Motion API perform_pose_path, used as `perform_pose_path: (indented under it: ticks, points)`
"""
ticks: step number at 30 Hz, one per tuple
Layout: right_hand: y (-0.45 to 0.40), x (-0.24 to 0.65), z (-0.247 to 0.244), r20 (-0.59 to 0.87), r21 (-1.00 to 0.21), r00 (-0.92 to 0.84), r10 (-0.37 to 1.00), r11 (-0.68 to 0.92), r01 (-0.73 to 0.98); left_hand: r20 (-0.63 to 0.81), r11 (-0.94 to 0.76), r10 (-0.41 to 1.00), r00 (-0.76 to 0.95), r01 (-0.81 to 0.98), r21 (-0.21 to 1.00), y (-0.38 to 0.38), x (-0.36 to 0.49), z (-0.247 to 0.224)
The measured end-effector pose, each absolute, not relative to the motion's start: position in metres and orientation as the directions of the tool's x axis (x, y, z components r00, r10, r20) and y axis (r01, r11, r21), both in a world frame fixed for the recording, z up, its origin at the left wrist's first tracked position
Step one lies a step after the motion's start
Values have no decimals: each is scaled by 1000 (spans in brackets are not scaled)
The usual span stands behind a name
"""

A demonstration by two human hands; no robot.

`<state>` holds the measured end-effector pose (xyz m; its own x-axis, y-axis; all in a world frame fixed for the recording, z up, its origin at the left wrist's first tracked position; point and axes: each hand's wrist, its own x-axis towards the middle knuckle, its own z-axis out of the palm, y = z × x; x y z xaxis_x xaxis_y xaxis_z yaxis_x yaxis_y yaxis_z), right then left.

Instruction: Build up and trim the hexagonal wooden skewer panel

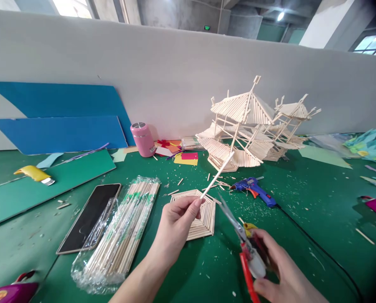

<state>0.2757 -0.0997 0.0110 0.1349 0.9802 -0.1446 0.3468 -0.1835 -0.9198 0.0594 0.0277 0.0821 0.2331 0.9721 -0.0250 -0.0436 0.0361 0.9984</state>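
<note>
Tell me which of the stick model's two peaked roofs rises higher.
The left roof, nearer the pink jar: its tip reaches well above that of the smaller right roof.

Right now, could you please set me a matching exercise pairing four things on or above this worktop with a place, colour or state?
1. Phone
2. Glue gun
3. Yellow cutter
4. Red-handled tool

A. Lying on the green board
B. Held in the right hand
C. Partly covered by clear wrapping
D. Mostly blue

Right pairs: 1-C, 2-D, 3-A, 4-B.
</note>
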Motion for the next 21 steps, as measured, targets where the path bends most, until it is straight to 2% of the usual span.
perform_pose_path:
  ticks: [3, 7, 10, 14, 19, 21]
  points:
    - [-97, 254, 17, -225, -933, 202, 953, -270, 236, -27, 40, 971, 237, -49, 998, 27, 60, 83]
    - [-91, 241, 32, -374, -919, 171, 912, -389, 61, -4, 11, 973, 232, -28, 1000, 27, 60, 85]
    - [-87, 239, 42, -433, -887, 186, 882, -454, 86, 24, -32, 973, 231, 34, 999, 26, 60, 85]
    - [-85, 238, 44, -316, -886, 180, 931, -358, 296, 98, -131, 964, 249, 120, 984, 24, 61, 81]
    - [-81, 238, 36, 7, -868, 85, 996, -36, 496, 214, -283, 930, 299, 212, 935, 21, 65, 81]
    - [-79, 238, 34, 81, -843, 61, 995, 35, 537, 244, -327, 914, 325, 232, 916, 20, 66, 82]
